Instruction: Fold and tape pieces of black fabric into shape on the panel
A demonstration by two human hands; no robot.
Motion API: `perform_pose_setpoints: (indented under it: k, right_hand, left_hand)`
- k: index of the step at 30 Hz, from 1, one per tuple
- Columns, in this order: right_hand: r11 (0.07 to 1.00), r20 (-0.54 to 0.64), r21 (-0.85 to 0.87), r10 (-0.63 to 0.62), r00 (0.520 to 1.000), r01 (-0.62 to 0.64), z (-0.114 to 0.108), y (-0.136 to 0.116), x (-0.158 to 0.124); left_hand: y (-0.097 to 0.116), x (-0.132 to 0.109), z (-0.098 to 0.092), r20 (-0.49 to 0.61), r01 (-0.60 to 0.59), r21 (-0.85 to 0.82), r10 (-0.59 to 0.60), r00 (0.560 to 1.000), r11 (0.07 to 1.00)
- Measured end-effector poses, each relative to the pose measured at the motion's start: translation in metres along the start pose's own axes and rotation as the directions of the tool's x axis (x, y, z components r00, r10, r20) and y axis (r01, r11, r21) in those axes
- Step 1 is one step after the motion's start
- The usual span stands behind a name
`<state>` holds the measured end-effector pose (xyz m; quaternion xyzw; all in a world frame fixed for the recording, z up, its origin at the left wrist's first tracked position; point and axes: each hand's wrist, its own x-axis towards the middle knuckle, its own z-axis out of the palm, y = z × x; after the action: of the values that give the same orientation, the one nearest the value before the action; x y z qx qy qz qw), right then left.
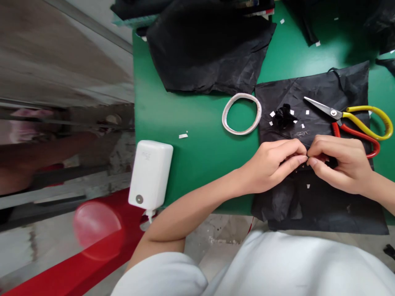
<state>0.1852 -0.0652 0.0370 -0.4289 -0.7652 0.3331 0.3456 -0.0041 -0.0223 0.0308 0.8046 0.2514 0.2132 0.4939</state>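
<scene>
My left hand (274,165) and my right hand (345,164) meet fingertip to fingertip over a black sheet (339,205) on the green table. Both are closed in a pinch on something tiny and dark, mostly hidden by the fingers. Just beyond the hands lie a small crumpled black piece (284,116) and several white paper bits (307,112). Scissors (333,112) with one yellow and one red handle rest on the sheet behind my right hand, blades pointing left. Left of the sheet is a nearly used-up tape roll (225,118).
A white power bank-like device (151,172) sits at the green table's (191,172) left edge, a white plug hanging from it. Another black sheet (210,53) covers the back, near more black material (299,20). Below left is a red surface (61,267).
</scene>
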Motion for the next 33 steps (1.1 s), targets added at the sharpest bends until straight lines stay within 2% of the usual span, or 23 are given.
perform_pose_setpoints:
  k: [10,16,33]
  right_hand:
    - [0.995,-0.017,-0.088,-0.042,0.999,0.040,0.0028,0.0007,-0.0008]
    - [0.988,-0.045,-0.157,-0.019,0.999,0.012,0.0052,-0.0008,-0.0020]
    - [0.989,-0.004,-0.147,-0.015,1.000,0.014,0.0020,0.0007,-0.0019]
  left_hand:
    - [0.0007,-0.0003,-0.0005,-0.008,-0.027,0.043,0.028,1.000,0.999]
    - [0.0003,-0.0005,0.0018,-0.027,-0.007,0.060,0.009,1.000,0.998]
    - [0.0013,-0.0011,0.0028,-0.028,0.034,0.046,-0.033,0.999,0.998]
